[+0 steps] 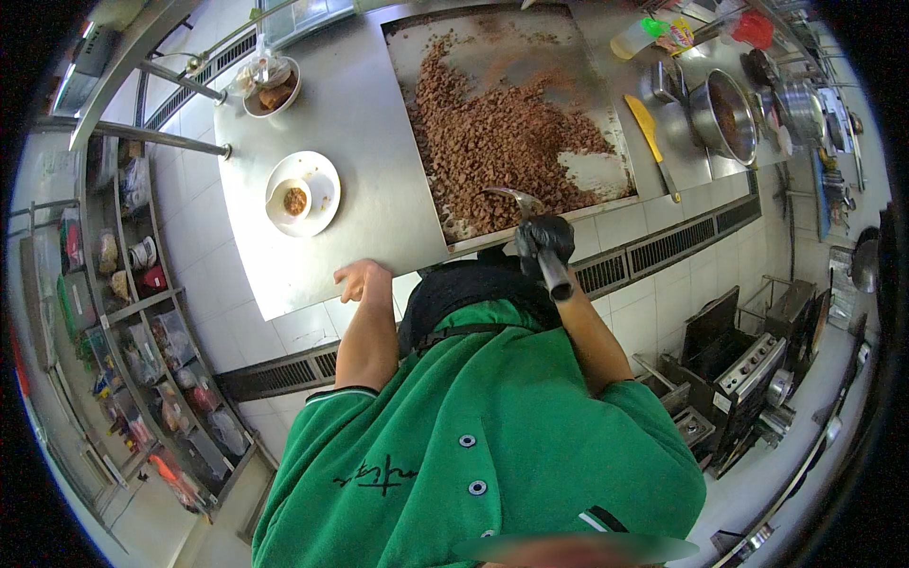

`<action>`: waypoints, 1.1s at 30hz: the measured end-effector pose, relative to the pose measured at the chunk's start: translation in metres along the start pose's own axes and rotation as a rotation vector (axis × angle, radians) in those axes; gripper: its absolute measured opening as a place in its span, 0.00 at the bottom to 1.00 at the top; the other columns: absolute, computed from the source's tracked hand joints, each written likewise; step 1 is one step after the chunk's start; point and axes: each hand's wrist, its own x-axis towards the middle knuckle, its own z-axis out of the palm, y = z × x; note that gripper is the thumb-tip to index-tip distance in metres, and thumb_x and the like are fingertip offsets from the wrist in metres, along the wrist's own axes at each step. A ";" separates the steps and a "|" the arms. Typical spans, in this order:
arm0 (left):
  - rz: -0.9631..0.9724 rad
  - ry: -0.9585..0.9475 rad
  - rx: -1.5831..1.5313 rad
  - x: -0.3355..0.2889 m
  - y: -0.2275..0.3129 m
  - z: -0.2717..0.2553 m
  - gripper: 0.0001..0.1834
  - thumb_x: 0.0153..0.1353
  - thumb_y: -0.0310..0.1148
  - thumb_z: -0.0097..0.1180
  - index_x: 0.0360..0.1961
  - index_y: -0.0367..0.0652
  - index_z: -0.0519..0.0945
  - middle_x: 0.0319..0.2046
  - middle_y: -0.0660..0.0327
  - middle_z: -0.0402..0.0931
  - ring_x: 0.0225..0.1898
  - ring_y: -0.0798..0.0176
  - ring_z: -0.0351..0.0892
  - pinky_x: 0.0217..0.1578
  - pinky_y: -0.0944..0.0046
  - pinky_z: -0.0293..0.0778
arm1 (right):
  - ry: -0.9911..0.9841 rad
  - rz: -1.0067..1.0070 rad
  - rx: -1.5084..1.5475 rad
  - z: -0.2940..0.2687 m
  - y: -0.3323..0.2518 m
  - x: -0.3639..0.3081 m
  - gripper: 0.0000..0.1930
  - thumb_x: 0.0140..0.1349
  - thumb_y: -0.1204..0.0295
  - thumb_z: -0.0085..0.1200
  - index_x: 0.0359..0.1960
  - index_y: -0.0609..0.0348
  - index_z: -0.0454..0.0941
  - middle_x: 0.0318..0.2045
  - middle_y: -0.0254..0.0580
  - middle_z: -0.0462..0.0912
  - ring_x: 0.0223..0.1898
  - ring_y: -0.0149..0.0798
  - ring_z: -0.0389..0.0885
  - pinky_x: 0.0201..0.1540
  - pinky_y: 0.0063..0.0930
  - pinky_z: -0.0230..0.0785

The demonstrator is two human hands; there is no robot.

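My right hand (544,242), in a black glove, is closed around the handle of a metal utensil with a curved head (517,198). The head sits in brown crumbly ground meat or a similar cooked mixture (502,142) at the near edge of a large flat metal tray (589,66). Its bowl is partly hidden, so I cannot tell whether it is a spoon or a ladle. My bare left hand (363,280) rests by the table's near edge, left of the tray, fingers apart and holding nothing.
On the steel table (379,199), a white plate (327,175) bears a small cup, with a bowl of food (275,99) behind it. Right of the tray lie a yellow-bladed spatula (646,128) and a metal pot (724,118). Shelves (142,303) stand left; a stove (729,369) stands right.
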 end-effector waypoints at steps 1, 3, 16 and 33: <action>-0.021 -0.018 -0.009 0.001 0.001 0.001 0.30 0.70 0.58 0.42 0.48 0.37 0.74 0.36 0.42 0.86 0.35 0.38 0.87 0.38 0.37 0.79 | 0.108 -0.085 -0.068 -0.005 -0.003 0.010 0.08 0.67 0.68 0.59 0.30 0.54 0.77 0.24 0.35 0.77 0.26 0.34 0.76 0.31 0.32 0.70; 0.019 -0.025 -0.097 0.000 0.002 0.003 0.30 0.70 0.58 0.42 0.48 0.38 0.74 0.36 0.42 0.86 0.35 0.38 0.87 0.38 0.37 0.79 | 0.342 -0.252 -0.205 -0.022 -0.017 0.032 0.08 0.71 0.67 0.55 0.33 0.53 0.76 0.23 0.32 0.71 0.24 0.34 0.70 0.28 0.32 0.65; -0.033 -0.012 -0.123 -0.017 0.005 -0.015 0.32 0.69 0.60 0.41 0.50 0.38 0.75 0.39 0.43 0.86 0.37 0.37 0.86 0.40 0.38 0.79 | 1.378 -0.759 -0.222 -0.216 -0.216 0.123 0.11 0.72 0.69 0.51 0.45 0.64 0.81 0.23 0.37 0.75 0.19 0.35 0.72 0.20 0.30 0.66; -0.006 -0.035 -0.105 -0.010 0.002 -0.012 0.33 0.70 0.58 0.42 0.49 0.33 0.76 0.39 0.40 0.86 0.38 0.36 0.87 0.41 0.38 0.82 | 0.981 -0.120 0.188 -0.331 -0.037 0.245 0.21 0.74 0.58 0.49 0.20 0.43 0.63 0.11 0.31 0.59 0.10 0.34 0.54 0.16 0.35 0.51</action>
